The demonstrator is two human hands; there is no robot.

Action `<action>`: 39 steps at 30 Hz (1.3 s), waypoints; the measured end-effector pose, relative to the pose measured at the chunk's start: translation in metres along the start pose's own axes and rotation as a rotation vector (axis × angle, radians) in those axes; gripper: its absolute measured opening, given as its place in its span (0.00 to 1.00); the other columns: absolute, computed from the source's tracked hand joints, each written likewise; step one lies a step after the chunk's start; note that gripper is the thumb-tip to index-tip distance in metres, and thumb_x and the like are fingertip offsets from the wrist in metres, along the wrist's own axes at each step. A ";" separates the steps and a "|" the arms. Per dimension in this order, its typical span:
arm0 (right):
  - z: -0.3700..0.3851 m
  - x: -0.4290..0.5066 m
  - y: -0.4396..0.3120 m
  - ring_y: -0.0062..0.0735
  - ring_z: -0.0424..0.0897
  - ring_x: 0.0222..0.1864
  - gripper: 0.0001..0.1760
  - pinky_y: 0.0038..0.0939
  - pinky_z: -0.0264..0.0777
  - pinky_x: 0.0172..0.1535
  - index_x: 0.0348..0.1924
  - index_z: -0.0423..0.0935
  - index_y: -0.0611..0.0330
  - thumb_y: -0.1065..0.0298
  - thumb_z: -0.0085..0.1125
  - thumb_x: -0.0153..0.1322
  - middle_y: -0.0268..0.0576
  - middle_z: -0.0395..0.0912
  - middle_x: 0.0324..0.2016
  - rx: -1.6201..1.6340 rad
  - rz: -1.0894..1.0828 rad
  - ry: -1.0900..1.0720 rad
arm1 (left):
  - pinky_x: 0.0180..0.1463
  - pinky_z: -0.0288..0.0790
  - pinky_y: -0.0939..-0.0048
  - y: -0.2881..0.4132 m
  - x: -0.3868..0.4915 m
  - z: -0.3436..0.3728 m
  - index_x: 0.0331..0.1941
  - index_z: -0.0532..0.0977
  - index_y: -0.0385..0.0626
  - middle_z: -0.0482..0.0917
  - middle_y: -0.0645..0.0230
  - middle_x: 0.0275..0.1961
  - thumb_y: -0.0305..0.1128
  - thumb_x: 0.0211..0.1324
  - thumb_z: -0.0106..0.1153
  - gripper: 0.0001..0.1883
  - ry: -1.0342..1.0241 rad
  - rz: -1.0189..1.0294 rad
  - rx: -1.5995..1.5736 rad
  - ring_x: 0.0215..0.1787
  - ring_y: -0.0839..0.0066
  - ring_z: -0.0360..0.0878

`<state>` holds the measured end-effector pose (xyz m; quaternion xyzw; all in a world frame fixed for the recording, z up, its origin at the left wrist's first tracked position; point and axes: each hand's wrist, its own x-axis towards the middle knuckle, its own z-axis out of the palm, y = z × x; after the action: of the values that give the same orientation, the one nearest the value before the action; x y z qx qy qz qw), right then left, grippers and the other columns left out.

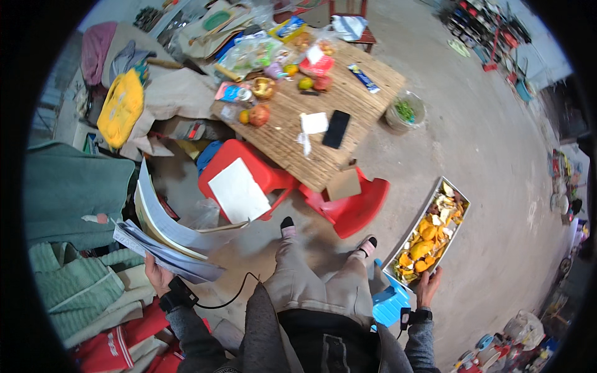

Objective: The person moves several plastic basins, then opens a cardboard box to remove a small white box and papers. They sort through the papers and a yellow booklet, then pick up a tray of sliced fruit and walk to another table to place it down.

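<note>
My left hand [159, 275] grips a stack of papers [163, 259] at the lower left, with large curved sheets fanned above it. At the right, my right hand [428, 285] holds the near end of a long, shallow tray [416, 217] filled with orange and pale fruit peels [422, 249]. A blue plastic stool [391, 305] is partly under the tray's near end. A white sheet [239, 190] lies on a red plastic stool before me. On the wooden table [289, 144] are a black phone [336, 129], a paper napkin [315, 123], pomegranates [259, 114] and plastic bags.
A red plastic chair [359, 207] with a cardboard box [344, 185] stands against the table's near corner. Beyond the right edge is a lined waste bin [405, 112] with green scraps. Clothes [79, 284] are piled at the left. Assorted household items [501, 349] sit at the lower right.
</note>
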<state>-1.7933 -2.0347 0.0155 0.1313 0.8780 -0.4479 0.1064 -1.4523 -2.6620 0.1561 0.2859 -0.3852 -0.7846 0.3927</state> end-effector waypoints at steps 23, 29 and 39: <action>-0.126 0.080 0.104 0.32 0.73 0.32 0.20 0.31 0.69 0.38 0.53 0.63 0.67 0.76 0.46 0.68 0.49 0.75 0.34 0.142 -0.087 0.031 | 0.63 0.64 0.62 -0.086 -0.090 0.212 0.58 0.68 0.40 0.75 0.62 0.57 0.40 0.66 0.51 0.22 0.098 -0.083 -0.069 0.58 0.66 0.73; -0.103 0.085 0.051 0.31 0.71 0.29 0.20 0.32 0.69 0.37 0.53 0.63 0.68 0.74 0.47 0.68 0.49 0.73 0.31 0.052 -0.231 -0.066 | 0.63 0.64 0.60 -0.045 -0.143 0.165 0.60 0.67 0.42 0.74 0.63 0.59 0.41 0.65 0.52 0.24 0.318 -0.043 -0.047 0.59 0.64 0.71; 0.055 0.098 -0.024 0.26 0.73 0.24 0.19 0.30 0.69 0.29 0.53 0.63 0.66 0.73 0.49 0.69 0.44 0.75 0.24 -0.084 -0.288 -0.370 | 0.61 0.65 0.61 -0.090 -0.148 0.028 0.61 0.66 0.42 0.75 0.62 0.58 0.44 0.66 0.49 0.25 0.541 -0.141 0.020 0.57 0.62 0.73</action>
<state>-1.8902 -2.0795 -0.0278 -0.0839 0.8711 -0.4380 0.2058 -1.4307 -2.4926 0.1184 0.5152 -0.2533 -0.7012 0.4228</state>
